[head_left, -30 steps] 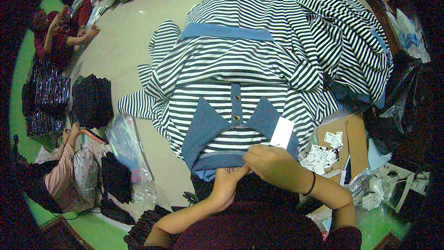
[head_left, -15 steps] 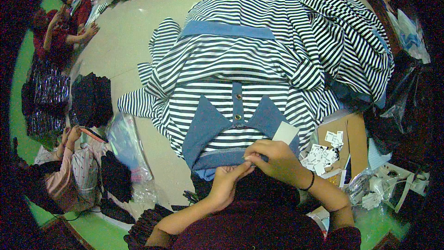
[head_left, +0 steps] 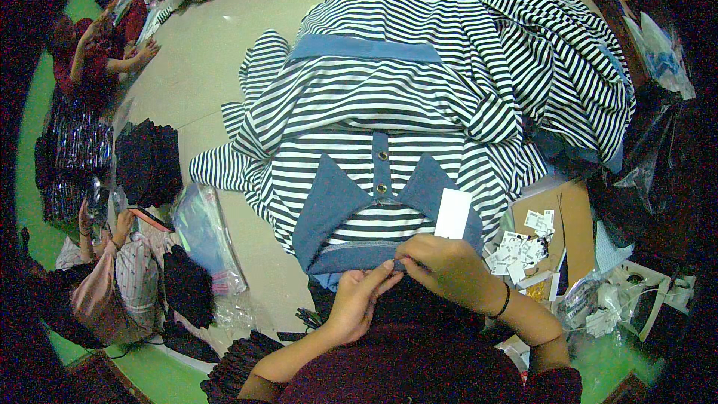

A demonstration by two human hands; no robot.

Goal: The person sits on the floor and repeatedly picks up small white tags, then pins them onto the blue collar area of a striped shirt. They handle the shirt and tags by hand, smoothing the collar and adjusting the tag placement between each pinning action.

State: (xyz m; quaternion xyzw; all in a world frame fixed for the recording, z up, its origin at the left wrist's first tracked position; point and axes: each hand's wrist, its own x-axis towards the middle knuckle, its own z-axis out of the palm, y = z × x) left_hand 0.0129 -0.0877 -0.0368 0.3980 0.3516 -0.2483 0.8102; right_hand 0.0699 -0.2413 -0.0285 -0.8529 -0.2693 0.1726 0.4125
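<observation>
A black-and-white striped shirt [head_left: 299, 179] lies in front of me, its blue collar [head_left: 329, 209] toward my body and a short buttoned blue placket [head_left: 381, 166] in the middle. At the collar's near edge, my left hand [head_left: 357, 301] is closed in a pinch. Its fingertips meet those of my right hand [head_left: 449, 269], which is also closed. A blank-looking white tag [head_left: 453, 213] sticks up from behind the right hand's knuckles, over the right collar point, and seems held by that hand. What lies between the pinching fingertips is too small to make out.
More striped shirts [head_left: 553, 52] are heaped at the far right. Loose white tags [head_left: 516, 254] lie on cardboard [head_left: 577, 232] at my right, beside clear plastic bags. On the left, a co-worker [head_left: 112, 292] sits near dark folded garments [head_left: 147, 161]; another person [head_left: 97, 52] is farther off.
The white tag has turned more upright and shifted slightly left and up as my right hand rotated. My left hand moved slightly left. The nearer co-worker's hands shifted.
</observation>
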